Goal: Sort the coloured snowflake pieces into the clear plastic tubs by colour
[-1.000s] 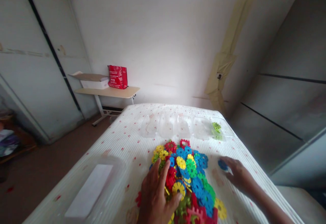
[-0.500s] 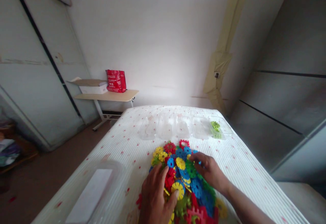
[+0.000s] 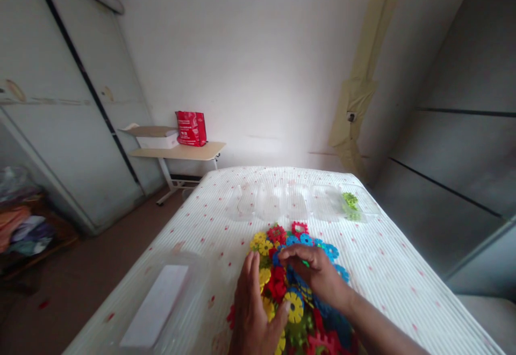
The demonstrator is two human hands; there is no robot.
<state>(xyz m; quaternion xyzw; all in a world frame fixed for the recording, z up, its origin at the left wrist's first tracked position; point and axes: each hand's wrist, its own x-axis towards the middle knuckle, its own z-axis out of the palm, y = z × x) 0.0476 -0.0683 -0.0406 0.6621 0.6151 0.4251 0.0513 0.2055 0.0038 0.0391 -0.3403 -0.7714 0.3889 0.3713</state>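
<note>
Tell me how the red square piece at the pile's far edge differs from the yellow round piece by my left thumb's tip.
Shape: the red square piece frames a wide opening, while the yellow round piece is a slotted disc. Place: the red square piece lies farther from you than the yellow round piece. Both have notched edges.

1. Bare across the left grip [image 3: 253, 312], with long, tapering fingers [image 3: 255, 274] and a broad, round-tipped thumb [image 3: 281, 316].
2. Bare across the right grip [image 3: 318, 274] too, with slender fingers [image 3: 294, 249] and rounded knuckles [image 3: 316, 254], smooth in outline.
3. Bare along the right forearm [image 3: 381, 320], narrowing toward the wrist [image 3: 350, 300] and cut off by the lower edge of the view.
4. Too blurred to make out nails or fine creases.
</note>
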